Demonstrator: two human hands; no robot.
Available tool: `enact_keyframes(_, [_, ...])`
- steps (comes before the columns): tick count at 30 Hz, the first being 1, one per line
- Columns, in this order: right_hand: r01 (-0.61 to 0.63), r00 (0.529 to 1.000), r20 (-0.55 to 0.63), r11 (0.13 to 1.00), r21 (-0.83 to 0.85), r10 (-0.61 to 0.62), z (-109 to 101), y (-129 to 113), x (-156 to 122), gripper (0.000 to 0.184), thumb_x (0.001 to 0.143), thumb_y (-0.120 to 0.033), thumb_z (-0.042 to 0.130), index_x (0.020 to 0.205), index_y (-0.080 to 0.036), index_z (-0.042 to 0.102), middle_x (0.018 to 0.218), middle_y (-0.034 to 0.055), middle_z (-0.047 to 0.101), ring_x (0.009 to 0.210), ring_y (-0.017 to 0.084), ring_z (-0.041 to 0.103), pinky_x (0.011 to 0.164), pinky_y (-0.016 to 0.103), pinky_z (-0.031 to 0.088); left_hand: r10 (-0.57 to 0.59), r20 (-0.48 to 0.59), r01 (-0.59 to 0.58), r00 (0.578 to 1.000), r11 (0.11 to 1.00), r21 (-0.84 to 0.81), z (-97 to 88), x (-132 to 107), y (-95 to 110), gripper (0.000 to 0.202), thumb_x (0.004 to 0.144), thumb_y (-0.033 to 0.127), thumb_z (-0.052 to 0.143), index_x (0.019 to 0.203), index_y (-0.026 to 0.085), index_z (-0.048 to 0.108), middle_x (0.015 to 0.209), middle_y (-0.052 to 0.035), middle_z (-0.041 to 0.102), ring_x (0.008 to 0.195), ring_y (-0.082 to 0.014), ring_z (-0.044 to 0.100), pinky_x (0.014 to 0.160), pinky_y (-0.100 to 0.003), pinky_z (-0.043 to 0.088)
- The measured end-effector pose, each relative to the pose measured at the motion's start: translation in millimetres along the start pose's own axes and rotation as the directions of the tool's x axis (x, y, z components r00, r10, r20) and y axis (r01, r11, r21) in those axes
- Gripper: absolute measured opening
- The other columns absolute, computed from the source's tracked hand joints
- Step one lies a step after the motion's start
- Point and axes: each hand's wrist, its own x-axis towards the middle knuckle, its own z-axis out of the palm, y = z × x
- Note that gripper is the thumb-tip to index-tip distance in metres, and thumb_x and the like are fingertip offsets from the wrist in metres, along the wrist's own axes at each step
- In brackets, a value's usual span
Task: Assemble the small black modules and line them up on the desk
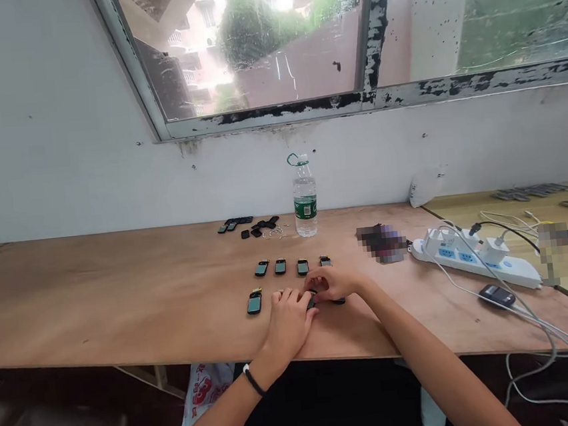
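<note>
Both hands meet near the front edge of the table over a small black device with a grey-green screen [311, 300], mostly covered by fingers. My left hand [290, 317] is closed on its left and lower side, with a black band round the wrist. From the right, my right hand [331, 282] comes in with bent fingers pinched at the device's upper part. Another such device [254, 302], with a yellow tab on top, lies left of my left hand. A row of similar devices [280, 266] lies behind; one more [340, 301] shows partly under my right hand.
Towards the wall lie several black casings [265, 225] and small loose bits. A water bottle [305, 201] stands upright beside them. On the right are a white power strip [474, 261] with plugs and cables and a dark oval device [497, 296]. The table's front edge [348, 356] is close to my forearms.
</note>
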Motion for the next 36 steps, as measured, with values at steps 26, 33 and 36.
enact_keyframes(26, [-0.077,0.997,-0.005,0.997,-0.021,0.077,-4,-14,-3,0.031,0.07,-0.03,0.086,0.089,-0.017,0.066,0.089,0.0019,0.063,0.076,0.014,0.052,0.066,0.025,0.042,0.001,-0.022,-0.002,1.0,0.998,-0.06,8.9,-12,-6,0.012,0.1,0.031,0.065,0.103,0.022,0.072,0.102,-0.0062,0.072,0.103,-0.0248,0.06,0.089,-0.044,0.036])
enact_keyframes(33, [-0.057,0.998,0.0,0.998,0.031,0.057,-4,-14,-1,0.022,0.073,-0.027,0.082,0.088,-0.017,0.068,0.08,-0.0003,0.065,0.069,0.013,0.055,0.065,0.024,0.044,0.004,-0.064,-0.007,0.998,0.999,-0.046,10.0,-13,-5,0.011,0.098,0.032,0.068,0.1,0.023,0.073,0.097,-0.0059,0.071,0.1,-0.0249,0.059,0.086,-0.043,0.036])
enact_keyframes(36, [-0.041,0.999,0.009,0.998,0.057,0.04,-3,-15,-1,0.018,0.081,-0.029,0.075,0.092,-0.016,0.073,0.085,0.0036,0.071,0.071,0.014,0.06,0.066,0.026,0.048,-0.002,-0.064,-0.001,0.998,0.999,-0.04,7.7,-13,-4,0.013,0.098,0.034,0.069,0.1,0.022,0.072,0.099,-0.0063,0.071,0.101,-0.025,0.058,0.086,-0.042,0.036])
